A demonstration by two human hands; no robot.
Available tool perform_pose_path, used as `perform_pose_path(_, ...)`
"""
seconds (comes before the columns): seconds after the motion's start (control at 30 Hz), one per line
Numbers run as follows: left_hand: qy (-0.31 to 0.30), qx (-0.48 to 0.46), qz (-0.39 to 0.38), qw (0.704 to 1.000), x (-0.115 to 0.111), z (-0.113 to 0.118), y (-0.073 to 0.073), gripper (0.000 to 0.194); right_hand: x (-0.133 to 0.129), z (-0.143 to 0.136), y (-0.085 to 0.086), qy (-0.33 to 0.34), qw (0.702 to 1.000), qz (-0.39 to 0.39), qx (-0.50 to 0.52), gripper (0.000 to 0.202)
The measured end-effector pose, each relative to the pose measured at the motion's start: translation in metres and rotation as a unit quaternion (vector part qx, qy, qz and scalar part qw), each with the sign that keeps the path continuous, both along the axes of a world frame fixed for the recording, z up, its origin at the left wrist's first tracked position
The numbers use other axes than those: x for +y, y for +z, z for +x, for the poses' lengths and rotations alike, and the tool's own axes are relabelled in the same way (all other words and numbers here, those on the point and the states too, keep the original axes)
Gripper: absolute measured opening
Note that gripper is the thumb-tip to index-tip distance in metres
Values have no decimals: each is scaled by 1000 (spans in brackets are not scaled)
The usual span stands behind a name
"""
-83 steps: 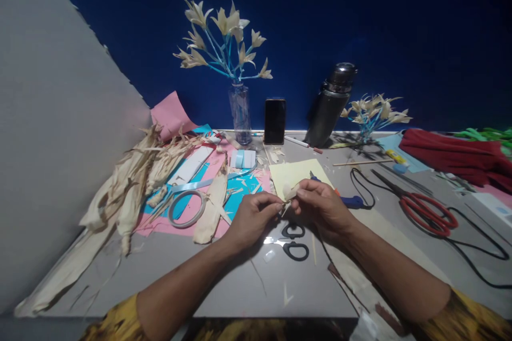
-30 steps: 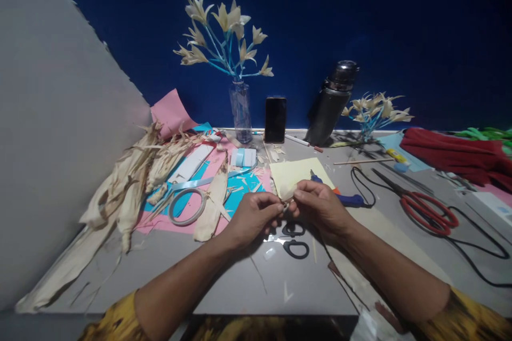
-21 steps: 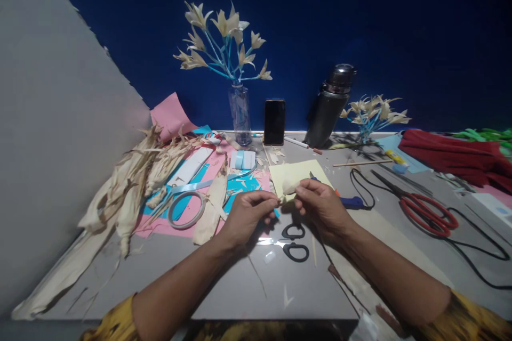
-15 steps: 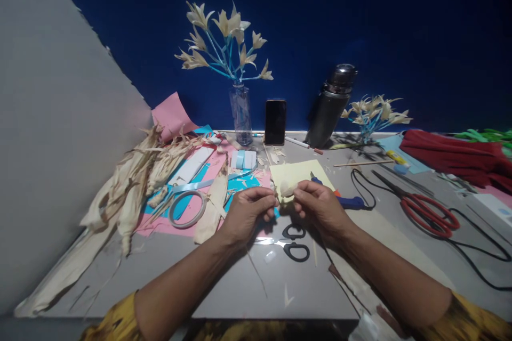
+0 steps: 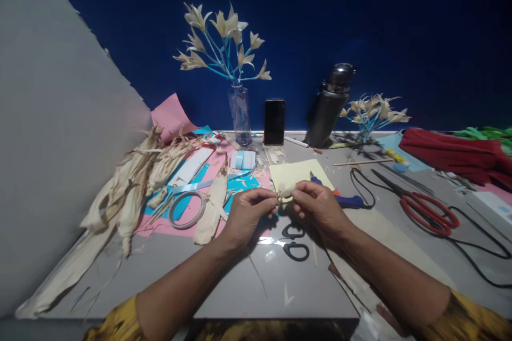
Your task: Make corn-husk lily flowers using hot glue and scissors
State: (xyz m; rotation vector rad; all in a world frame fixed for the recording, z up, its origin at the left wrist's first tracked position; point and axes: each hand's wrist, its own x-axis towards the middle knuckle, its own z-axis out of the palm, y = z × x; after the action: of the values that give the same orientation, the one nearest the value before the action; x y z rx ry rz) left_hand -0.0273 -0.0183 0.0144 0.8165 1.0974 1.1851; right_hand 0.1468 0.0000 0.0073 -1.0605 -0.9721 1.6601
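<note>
Between my hands is a small pale piece of corn husk (image 5: 285, 192), held over the yellow paper (image 5: 298, 170). My left hand (image 5: 253, 212) pinches its left end between thumb and fingertips. My right hand (image 5: 318, 205) pinches the other end, thumb against forefinger. Fingers hide much of the piece, so its full shape cannot be made out. Just below the hands, small black-handled scissors (image 5: 296, 251) lie on the table. A blue glue gun (image 5: 350, 201) lies behind my right hand, its tip near the yellow paper.
Dried corn husks (image 5: 134, 186) are heaped at the left, beside a tape roll (image 5: 187, 210). At the back stand a vase (image 5: 240, 112) of husk flowers, a phone (image 5: 274, 122) and a leaning flask (image 5: 332, 104). Large red-handled scissors (image 5: 430, 213) and a black cord lie right.
The husk piece has turned between my fingertips and now looks narrower. My hands have come slightly closer together, both still pinching. The other things lie as before.
</note>
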Motion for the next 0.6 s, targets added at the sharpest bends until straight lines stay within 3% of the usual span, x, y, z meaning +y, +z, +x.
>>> perform_pose_path(0.27,6,-48,-22,999,0,1,-3,27,0,-1,1,3,1000,0,0,33)
perform_pose_path(0.6,-11,-94,7,995,4,0,-9,38,0,0,-3,18,1000,3,5,32)
